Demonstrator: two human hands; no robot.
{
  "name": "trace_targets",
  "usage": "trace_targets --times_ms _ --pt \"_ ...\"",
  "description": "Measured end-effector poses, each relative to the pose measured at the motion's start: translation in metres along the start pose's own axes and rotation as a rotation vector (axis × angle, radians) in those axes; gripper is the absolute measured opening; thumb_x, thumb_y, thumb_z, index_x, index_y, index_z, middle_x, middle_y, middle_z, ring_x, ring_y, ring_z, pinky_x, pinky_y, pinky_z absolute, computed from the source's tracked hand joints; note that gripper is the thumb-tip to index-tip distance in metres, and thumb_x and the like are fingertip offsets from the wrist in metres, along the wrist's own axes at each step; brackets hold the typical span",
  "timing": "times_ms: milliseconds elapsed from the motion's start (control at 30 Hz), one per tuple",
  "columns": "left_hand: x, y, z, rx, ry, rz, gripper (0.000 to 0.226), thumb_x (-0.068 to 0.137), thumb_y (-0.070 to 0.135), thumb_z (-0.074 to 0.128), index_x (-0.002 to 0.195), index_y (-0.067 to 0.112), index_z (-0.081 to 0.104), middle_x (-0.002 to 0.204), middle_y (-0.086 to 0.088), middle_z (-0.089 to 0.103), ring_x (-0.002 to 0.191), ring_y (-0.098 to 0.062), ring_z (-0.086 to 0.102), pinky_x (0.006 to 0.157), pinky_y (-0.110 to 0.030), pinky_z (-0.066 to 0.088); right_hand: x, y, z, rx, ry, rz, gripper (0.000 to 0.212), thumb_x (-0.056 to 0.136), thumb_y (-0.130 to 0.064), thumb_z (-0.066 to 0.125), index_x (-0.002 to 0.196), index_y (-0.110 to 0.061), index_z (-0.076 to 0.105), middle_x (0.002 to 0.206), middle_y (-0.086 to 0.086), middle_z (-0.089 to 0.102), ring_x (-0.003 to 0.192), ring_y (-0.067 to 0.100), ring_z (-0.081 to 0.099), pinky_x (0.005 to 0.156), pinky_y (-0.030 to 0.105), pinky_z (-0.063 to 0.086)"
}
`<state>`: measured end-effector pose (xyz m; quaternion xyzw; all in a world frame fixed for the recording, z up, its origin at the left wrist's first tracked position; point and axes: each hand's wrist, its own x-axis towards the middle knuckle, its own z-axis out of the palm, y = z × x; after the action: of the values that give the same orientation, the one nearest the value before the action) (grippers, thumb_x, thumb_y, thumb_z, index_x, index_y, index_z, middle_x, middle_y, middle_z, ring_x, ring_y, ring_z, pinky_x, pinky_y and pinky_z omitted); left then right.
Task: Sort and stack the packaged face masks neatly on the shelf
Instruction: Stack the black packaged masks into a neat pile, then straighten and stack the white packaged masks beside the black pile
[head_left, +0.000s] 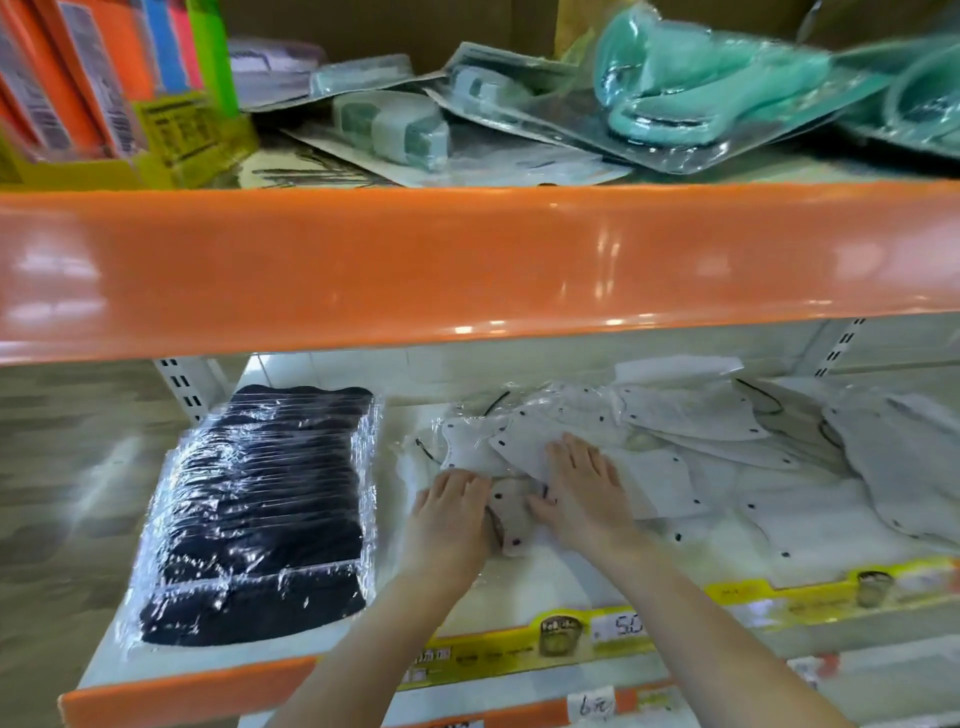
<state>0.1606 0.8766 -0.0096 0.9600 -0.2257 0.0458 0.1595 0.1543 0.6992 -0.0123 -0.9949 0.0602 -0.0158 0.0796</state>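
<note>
You are reaching both bare arms onto the lower shelf (218, 670), where your left hand (454, 506) is resting palm down with loosely curved fingers on a white mask (511, 519), though whether it is grasping it cannot be told, while your right hand (579, 486) is pressing flat, fingers straight, on the white masks (670, 467) just beside it. Those white masks are lying loose and overlapping across the right of the shelf, and a neat wrapped stack of black masks (260, 514) is sitting to the left, apart from your hands.
</note>
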Motion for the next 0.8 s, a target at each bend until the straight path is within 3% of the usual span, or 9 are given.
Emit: trace_targets --times_ms 167,433,533,633,800 --pt "0.024 0.023 0.014 0.055 0.000 -0.044 0.042 0.090 0.014 0.041 0.131 0.021 0.040 0.143 0.006 0.035 0.137 -0.016 0.022 0.105 -0.026 0.023 0.011 0.023 0.006 0.067 0.044 0.014 0.069 0.082 -0.064 0.051 0.135 -0.022 0.034 0.145 -0.002 0.031 0.136 0.019 0.025 0.110 0.033 0.021" --pt "0.047 0.046 0.016 -0.005 0.030 -0.078 0.045 0.096 0.014 0.037 0.140 0.018 0.033 0.148 0.001 0.031 0.139 -0.018 0.023 0.106 -0.029 0.024 0.008 0.033 0.000 -0.001 0.140 -0.017 0.032 0.096 -0.035 0.042 0.123 -0.019 0.047 0.125 -0.003 0.051 0.118 0.019 0.047 0.091 0.032 0.034" --pt "0.048 0.053 0.012 -0.189 0.101 -0.113 0.043 0.098 0.019 0.039 0.140 0.015 0.032 0.143 -0.002 0.034 0.131 -0.022 0.036 0.097 -0.033 0.035 0.007 0.044 -0.008 0.139 0.196 0.019 0.017 0.098 -0.029 0.042 0.096 -0.016 0.052 0.103 0.005 0.062 0.100 0.029 0.058 0.070 0.033 0.033" --pt "0.051 0.058 0.010 -0.317 0.225 -0.125 0.039 0.099 0.024 0.039 0.135 0.012 0.035 0.133 -0.005 0.042 0.116 -0.025 0.049 0.086 -0.037 0.044 0.010 0.061 -0.015 0.445 0.173 0.113 0.033 0.098 -0.030 0.045 0.068 -0.020 0.035 0.069 0.008 0.054 0.074 0.035 0.054 0.058 0.034 0.026" --pt "0.064 0.062 0.030 -0.318 0.050 -0.197 0.041 0.100 0.034 0.027 0.128 0.009 0.044 0.131 -0.005 0.045 0.114 -0.024 0.051 0.081 -0.027 0.038 0.009 0.077 -0.026 0.651 0.139 0.158 0.043 0.098 -0.035 0.048 0.062 -0.017 0.032 0.056 0.000 0.036 0.054 0.016 0.037 0.055 0.037 0.022"
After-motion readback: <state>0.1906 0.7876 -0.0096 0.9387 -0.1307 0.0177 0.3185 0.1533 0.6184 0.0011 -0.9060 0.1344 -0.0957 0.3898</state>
